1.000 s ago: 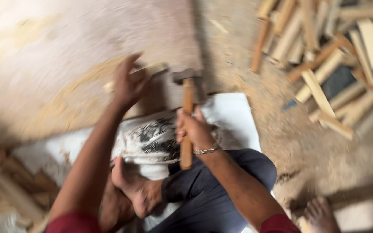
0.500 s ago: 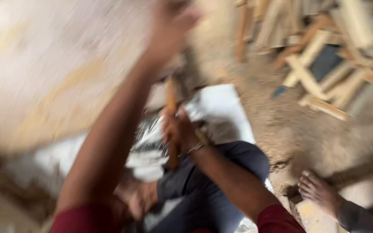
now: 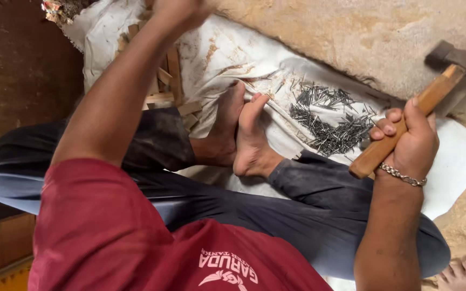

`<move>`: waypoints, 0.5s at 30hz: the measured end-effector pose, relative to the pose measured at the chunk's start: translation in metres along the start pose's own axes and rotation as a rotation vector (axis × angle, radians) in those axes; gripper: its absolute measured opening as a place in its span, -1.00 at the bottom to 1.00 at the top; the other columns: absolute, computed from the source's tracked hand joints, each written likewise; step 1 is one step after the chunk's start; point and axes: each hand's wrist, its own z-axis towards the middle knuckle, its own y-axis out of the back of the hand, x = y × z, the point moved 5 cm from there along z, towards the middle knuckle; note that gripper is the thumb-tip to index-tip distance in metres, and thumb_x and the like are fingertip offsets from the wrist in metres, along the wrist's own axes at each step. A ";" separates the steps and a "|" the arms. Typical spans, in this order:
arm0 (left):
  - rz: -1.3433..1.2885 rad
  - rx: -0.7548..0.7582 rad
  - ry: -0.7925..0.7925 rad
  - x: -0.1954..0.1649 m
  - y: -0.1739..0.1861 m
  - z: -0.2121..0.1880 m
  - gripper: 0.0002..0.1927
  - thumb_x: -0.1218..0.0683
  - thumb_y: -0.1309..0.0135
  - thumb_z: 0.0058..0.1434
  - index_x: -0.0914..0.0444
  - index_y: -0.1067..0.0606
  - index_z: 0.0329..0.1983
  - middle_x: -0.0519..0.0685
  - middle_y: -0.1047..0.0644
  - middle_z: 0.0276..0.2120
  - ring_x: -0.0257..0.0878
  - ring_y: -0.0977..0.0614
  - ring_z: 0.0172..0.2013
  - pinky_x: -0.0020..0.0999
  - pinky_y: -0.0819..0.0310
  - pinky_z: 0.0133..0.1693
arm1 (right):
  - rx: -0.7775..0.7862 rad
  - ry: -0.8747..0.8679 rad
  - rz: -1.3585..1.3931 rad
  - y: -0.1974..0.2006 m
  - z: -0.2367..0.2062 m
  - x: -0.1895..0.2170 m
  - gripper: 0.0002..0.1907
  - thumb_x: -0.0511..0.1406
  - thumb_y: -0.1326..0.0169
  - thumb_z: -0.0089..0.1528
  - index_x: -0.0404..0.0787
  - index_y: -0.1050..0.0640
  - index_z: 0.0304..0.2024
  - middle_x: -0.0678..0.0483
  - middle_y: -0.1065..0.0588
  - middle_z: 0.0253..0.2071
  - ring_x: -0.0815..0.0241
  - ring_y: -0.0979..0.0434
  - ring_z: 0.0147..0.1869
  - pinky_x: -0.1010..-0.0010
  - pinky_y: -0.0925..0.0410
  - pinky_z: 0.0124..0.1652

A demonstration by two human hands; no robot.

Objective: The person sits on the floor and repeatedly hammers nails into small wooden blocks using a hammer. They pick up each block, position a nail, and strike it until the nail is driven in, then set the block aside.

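My right hand [image 3: 408,141] grips the wooden handle of a hammer [image 3: 405,129]. Its dark metal head [image 3: 454,55] points up and right over the sandy ground. My left arm stretches to the top edge, where my left hand [image 3: 178,7] is mostly cut off, so what it holds is hidden. A heap of thin dark nails [image 3: 327,121] lies on a white cloth [image 3: 222,51] just left of the hammer hand. I sit cross-legged with my bare feet [image 3: 244,134] on the cloth.
Short wooden sticks [image 3: 168,81] lie on the cloth under my left arm. Sandy ground [image 3: 362,32] spreads behind the cloth. Another person's toes [image 3: 465,274] show at the bottom right. A dark brown floor [image 3: 17,64] lies to the left.
The view has swung down and left, away from the pile of wood pieces. My left arm has reached out beyond the frame's top. My right hand still holds the hammer.
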 end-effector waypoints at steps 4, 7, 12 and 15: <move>0.032 0.170 0.365 0.072 -0.048 -0.068 -0.54 -0.10 -0.25 0.17 0.39 -0.59 -0.10 0.28 -0.58 -0.10 0.17 -0.62 -0.13 0.06 -0.52 -0.15 | -0.004 0.018 -0.017 -0.015 0.001 -0.004 -0.74 -0.29 -0.02 0.54 -0.17 -0.28 0.20 0.08 -0.37 -0.25 0.33 -0.36 -0.34 0.47 -0.38 -0.35; -0.007 0.315 0.591 0.088 -0.073 -0.098 -0.56 -0.14 -0.12 0.31 0.33 -0.62 -0.05 0.23 -0.61 -0.04 0.12 -0.65 -0.04 0.07 -0.55 -0.06 | -0.036 0.016 -0.029 -0.019 -0.004 -0.005 -0.75 -0.30 -0.02 0.52 -0.16 -0.28 0.18 0.09 -0.37 -0.27 0.34 -0.35 -0.36 0.48 -0.37 -0.38; -0.068 0.186 0.731 0.092 -0.077 -0.100 -0.51 -0.21 -0.17 0.27 0.31 -0.63 -0.07 0.24 -0.62 -0.05 0.15 -0.65 -0.03 0.01 -0.56 -0.06 | -0.052 0.004 -0.019 -0.024 -0.008 -0.005 -0.73 -0.30 -0.02 0.49 -0.14 -0.30 0.20 0.09 -0.38 -0.29 0.35 -0.36 -0.38 0.51 -0.37 -0.40; -0.068 0.135 0.620 0.083 -0.066 -0.086 -0.42 -0.20 -0.36 0.09 0.36 -0.57 -0.08 0.21 -0.58 -0.09 0.10 -0.63 -0.09 -0.04 -0.54 -0.12 | -0.033 0.011 -0.008 -0.025 -0.008 -0.005 -0.72 -0.30 -0.03 0.48 -0.11 -0.29 0.20 0.10 -0.37 -0.29 0.34 -0.36 -0.38 0.51 -0.36 -0.40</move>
